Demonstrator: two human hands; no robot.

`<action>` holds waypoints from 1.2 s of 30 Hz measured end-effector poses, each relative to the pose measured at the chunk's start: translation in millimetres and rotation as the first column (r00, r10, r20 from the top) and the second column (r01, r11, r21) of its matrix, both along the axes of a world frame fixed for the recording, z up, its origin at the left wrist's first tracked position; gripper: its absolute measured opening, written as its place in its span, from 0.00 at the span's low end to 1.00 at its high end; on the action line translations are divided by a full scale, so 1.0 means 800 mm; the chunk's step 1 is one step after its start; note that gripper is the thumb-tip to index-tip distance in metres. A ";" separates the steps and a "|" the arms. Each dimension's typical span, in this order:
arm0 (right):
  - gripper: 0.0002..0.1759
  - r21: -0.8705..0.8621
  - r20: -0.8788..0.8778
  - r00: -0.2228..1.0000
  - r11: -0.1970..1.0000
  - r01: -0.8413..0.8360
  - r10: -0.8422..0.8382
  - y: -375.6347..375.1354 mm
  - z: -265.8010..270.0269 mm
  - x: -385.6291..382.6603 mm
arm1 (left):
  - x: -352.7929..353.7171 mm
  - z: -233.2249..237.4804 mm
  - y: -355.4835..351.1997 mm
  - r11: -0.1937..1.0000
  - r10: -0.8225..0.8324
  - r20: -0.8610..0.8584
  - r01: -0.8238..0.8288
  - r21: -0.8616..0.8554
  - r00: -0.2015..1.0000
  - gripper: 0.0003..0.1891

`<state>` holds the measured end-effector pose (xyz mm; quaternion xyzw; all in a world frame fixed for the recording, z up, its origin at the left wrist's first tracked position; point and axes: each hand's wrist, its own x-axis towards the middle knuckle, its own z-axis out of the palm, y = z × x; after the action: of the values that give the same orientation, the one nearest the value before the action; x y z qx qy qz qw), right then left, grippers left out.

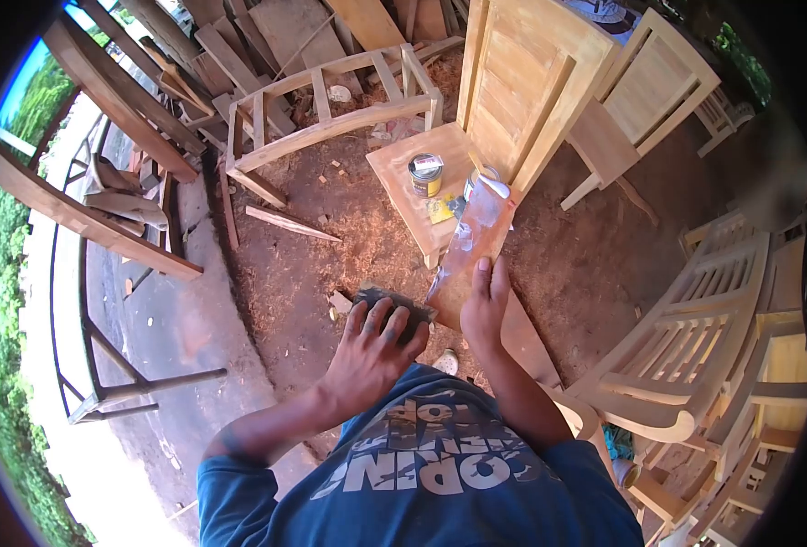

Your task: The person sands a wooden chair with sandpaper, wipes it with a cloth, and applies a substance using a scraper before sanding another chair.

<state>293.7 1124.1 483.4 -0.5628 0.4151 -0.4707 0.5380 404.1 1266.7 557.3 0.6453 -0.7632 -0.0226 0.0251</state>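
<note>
My left hand (381, 335) is closed over a dark rectangular piece (393, 303), whose exact kind I cannot make out. That piece is close to the lower end of a brown board (482, 235) smeared with whitish paste. My right hand (485, 305) grips the board's near part, thumb on top. A white blob of paste (495, 188) lies at the board's far end. Beyond it stands a wooden chair (517, 87) with a tall panelled back. Its seat (403, 164) bears an open can (426, 176), a second can (469, 187) partly hidden by the board, and a yellow packet (441, 209).
A wooden frame (326, 109) stands ahead, with stacked planks (285, 41) behind it. Another chair (645, 87) is at the back right. A slatted bench (686, 337) is on my right. Shavings and a wood strip (291, 223) lie on the ground. Long beams (84, 214) jut in from the left.
</note>
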 end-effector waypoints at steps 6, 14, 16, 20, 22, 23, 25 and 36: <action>0.15 0.022 0.004 0.997 0.996 -0.083 0.083 0.027 0.000 0.019 | 0.008 0.008 0.015 0.993 0.078 -0.003 -0.078 -0.086 0.997 0.23; 0.14 -0.029 0.025 0.982 0.982 -0.185 0.186 0.035 0.000 0.058 | 0.039 0.011 0.029 0.986 0.134 0.013 -0.132 -0.102 0.991 0.23; 0.13 -0.007 0.003 0.981 0.981 -0.192 0.192 0.034 -0.001 0.063 | 0.046 0.011 0.028 0.986 0.132 -0.004 -0.131 -0.105 0.991 0.23; 0.14 -0.102 -0.023 0.990 0.985 -0.138 0.136 0.032 -0.013 0.083 | 0.060 0.009 0.016 0.984 0.146 -0.055 -0.151 -0.094 0.988 0.24; 0.14 -0.089 -0.014 0.989 0.985 -0.148 0.147 0.033 -0.010 0.086 | 0.067 0.009 0.010 0.983 0.146 -0.073 -0.153 -0.102 0.987 0.25; 0.14 -0.084 -0.009 0.988 0.984 -0.155 0.155 0.033 -0.008 0.088 | 0.070 0.009 0.007 0.983 0.138 -0.075 -0.147 -0.114 0.987 0.25; 0.14 -0.130 -0.011 0.990 0.981 -0.141 0.141 0.032 -0.004 0.092 | 0.074 0.012 0.001 0.983 0.130 -0.086 -0.140 -0.122 0.988 0.26; 0.13 -0.140 -0.138 0.978 0.974 -0.177 0.158 0.037 -0.016 0.098 | 0.087 0.005 -0.019 0.977 0.157 -0.094 -0.169 -0.129 0.983 0.25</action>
<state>372.0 1154.0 470.7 -0.6636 0.3621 -0.4174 0.5042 473.9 1251.8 561.2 0.7011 -0.7056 0.0047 0.1028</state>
